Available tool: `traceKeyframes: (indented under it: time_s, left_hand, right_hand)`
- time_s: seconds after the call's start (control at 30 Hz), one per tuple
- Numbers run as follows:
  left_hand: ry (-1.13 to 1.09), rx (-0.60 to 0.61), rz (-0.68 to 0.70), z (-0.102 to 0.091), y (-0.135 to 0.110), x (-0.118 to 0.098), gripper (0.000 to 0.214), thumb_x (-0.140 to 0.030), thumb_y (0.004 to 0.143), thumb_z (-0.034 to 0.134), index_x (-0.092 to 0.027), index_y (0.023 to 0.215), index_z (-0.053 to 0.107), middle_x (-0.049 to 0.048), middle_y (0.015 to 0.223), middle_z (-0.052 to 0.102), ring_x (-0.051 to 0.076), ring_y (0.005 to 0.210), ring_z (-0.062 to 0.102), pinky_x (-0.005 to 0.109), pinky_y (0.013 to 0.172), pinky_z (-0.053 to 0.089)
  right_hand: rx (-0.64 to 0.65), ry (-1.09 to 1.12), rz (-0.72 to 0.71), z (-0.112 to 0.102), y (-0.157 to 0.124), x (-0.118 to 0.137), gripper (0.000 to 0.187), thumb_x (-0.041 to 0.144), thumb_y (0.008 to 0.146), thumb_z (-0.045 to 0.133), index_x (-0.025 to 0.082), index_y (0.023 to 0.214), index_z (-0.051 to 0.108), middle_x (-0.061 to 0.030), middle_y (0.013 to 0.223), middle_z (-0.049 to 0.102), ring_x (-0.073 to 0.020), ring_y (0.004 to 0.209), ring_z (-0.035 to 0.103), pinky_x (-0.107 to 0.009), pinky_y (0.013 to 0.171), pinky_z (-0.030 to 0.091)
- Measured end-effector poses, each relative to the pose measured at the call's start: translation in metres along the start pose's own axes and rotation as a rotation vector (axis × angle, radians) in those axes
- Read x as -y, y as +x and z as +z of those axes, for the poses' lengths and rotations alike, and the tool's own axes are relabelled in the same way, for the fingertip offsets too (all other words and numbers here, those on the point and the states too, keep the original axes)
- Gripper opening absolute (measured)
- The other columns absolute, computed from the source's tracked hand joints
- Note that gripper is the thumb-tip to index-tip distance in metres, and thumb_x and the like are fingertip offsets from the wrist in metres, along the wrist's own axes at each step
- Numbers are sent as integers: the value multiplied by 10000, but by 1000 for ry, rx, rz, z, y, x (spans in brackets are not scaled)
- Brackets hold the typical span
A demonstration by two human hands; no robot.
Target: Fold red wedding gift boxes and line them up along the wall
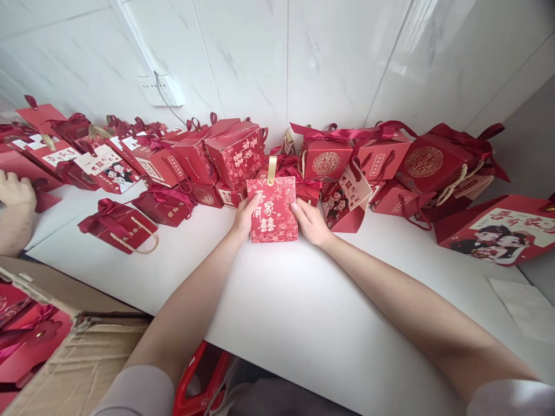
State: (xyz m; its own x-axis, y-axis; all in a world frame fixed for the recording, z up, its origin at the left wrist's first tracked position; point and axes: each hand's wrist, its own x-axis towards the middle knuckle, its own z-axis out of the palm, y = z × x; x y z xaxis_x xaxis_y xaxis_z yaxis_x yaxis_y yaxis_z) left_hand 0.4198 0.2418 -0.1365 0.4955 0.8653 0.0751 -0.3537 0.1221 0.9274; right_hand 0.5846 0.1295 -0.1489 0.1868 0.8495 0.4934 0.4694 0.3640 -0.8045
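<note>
A small red gift box [273, 209] with gold characters and a gold tab on top stands on the white table [303, 312] at the middle. My left hand [246, 215] grips its left side with the fingers closed on the edge. My right hand [310, 222] holds its right side the same way. Both arms reach forward from the near edge.
Several red gift boxes with ribbons [325, 156] line the tiled wall from left to right. A box with a rope handle [119, 226] lies left. Another person's hand [16, 202] rests at the far left. An open cardboard carton [73, 364] with red boxes sits lower left.
</note>
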Motion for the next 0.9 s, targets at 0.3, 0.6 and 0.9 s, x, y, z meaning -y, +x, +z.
traceKeyframes:
  time_s: [0.3, 0.6, 0.9]
  left_hand:
    - [-379, -85, -106, 30, -25, -32, 376, -484, 924, 573, -170, 1084, 701, 86, 1130, 744, 255, 1040, 706, 381, 905, 583]
    - [-453, -137, -268, 90, -83, -14, 338, -450, 953, 482, -186, 1013, 685, 49, 828, 731, 175, 653, 691, 262, 539, 551]
    - [-516, -80, -477, 80, -85, -8, 478, -560, 889, 484, -144, 1010, 686, 72, 701, 696, 204, 560, 681, 274, 479, 555]
  right_hand:
    - [-105, 147, -346, 10, -9, 25, 842, 794, 868, 474, 249, 1477, 273, -157, 1399, 477, -315, 1161, 596, -434, 860, 563]
    - [-179, 102, -207, -19, 10, 65, 454, 564, 965, 549, 248, 1289, 511, -88, 1269, 609, -275, 1135, 603, -439, 958, 530]
    - [-87, 82, -103, -19, 8, 74, 428, 544, 1059, 316, 273, 1323, 515, -45, 1257, 647, -215, 1006, 634, -371, 918, 514]
